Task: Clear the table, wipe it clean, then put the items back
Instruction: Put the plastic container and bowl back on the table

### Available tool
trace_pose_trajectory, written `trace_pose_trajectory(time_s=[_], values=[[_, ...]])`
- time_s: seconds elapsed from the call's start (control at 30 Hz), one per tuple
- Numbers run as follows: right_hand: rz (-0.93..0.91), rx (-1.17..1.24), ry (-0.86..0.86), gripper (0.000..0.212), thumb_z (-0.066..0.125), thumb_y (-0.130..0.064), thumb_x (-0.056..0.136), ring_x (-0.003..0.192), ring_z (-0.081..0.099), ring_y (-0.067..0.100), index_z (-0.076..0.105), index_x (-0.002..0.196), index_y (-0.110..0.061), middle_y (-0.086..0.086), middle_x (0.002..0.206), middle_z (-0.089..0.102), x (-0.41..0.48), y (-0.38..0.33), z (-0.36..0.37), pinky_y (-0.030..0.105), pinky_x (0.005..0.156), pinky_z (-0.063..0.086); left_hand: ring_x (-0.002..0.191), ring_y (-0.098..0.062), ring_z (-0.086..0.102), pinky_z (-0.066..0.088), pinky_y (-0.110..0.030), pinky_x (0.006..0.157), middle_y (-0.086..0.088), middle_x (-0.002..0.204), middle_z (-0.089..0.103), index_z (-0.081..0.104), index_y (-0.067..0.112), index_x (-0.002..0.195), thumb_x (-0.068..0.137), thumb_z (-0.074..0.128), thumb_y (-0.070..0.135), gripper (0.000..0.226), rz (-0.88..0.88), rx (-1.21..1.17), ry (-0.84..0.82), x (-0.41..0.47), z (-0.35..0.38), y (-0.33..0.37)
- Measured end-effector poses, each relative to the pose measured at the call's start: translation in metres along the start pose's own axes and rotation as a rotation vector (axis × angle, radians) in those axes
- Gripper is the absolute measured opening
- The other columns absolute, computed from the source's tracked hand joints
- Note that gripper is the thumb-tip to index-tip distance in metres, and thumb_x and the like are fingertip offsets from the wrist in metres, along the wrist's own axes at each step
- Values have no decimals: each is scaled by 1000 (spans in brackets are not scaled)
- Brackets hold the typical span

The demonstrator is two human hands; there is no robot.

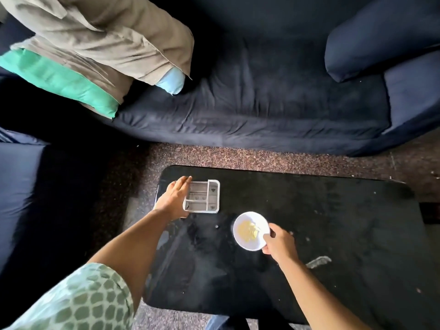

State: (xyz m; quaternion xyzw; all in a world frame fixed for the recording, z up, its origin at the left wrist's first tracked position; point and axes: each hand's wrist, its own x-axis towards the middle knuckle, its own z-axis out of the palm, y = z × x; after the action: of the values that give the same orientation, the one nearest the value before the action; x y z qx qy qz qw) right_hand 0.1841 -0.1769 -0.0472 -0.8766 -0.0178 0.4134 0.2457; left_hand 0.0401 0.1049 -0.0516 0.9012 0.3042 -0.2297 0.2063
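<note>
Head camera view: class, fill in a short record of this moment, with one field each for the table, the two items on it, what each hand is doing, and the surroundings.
table: black table, specks and smears on top
item 1: white divided tray, near the far left corner
item 2: white bowl with yellowish contents
left hand: left hand gripping the tray's left end
right hand: right hand, fingers on the bowl's right rim
surroundings: dark blue sofa beyond the table, speckled carpet between
</note>
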Motion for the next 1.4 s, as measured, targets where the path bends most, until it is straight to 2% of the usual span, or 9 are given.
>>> trace_pose_trajectory(time_s=[0.1,0.2,0.3,0.43,0.7,0.87,1.07,1.27,1.4], values=[[34,43,28,41,58,-10,90,80,69,29,54,131,-9,14,122,61,13,-11,8,36,64,60,141,-25,18,37,-41,109,-2,157,10,4,16,152,62,84,29,122,6,14,10,1,1,-3],[47,69,48,41,58,-9,91,74,66,25,54,132,-9,15,124,60,25,-26,14,32,59,59,141,-25,17,35,-41,110,0,158,9,3,16,152,62,84,31,122,-13,15,16,1,3,-8],[61,80,62,42,59,-9,91,74,63,22,53,133,-9,15,127,58,38,-37,23,30,58,56,146,-25,7,22,-38,117,1,160,0,-4,17,152,64,84,32,125,-16,0,16,2,7,-13],[88,148,64,39,60,-2,88,85,68,34,55,126,-5,19,123,58,50,-47,39,41,68,59,147,-26,-1,10,-36,120,-2,160,-6,-8,18,151,64,84,36,129,-2,-1,45,3,12,-16],[184,316,7,43,60,-1,89,76,68,26,49,130,-7,19,121,58,55,-43,56,32,62,58,147,-22,1,17,-37,119,-2,160,-4,-7,15,151,58,87,41,134,22,-26,59,1,11,-24],[178,374,11,35,58,-6,92,70,66,24,51,126,-6,14,101,60,59,-37,54,38,69,59,147,-17,7,20,-37,118,0,160,-4,-5,14,151,56,86,46,136,8,-72,59,0,8,-27],[158,331,73,40,62,-2,88,71,64,24,56,128,-8,16,122,58,64,-38,55,29,57,54,146,-14,10,20,-30,117,1,160,-2,-1,13,152,55,87,46,134,19,-47,56,4,4,-27],[152,354,86,37,62,-1,88,68,64,25,59,125,-6,17,118,61,69,-42,59,32,61,57,146,-17,11,22,-36,117,0,160,-1,-1,13,151,54,88,45,135,-6,-34,33,4,4,-25],[117,279,34,34,64,-10,89,79,70,28,58,122,-6,16,114,62,72,-48,59,38,67,60,147,-19,2,18,-44,118,0,160,-8,-6,14,151,56,85,48,136,-32,22,-1,3,1,-22]])
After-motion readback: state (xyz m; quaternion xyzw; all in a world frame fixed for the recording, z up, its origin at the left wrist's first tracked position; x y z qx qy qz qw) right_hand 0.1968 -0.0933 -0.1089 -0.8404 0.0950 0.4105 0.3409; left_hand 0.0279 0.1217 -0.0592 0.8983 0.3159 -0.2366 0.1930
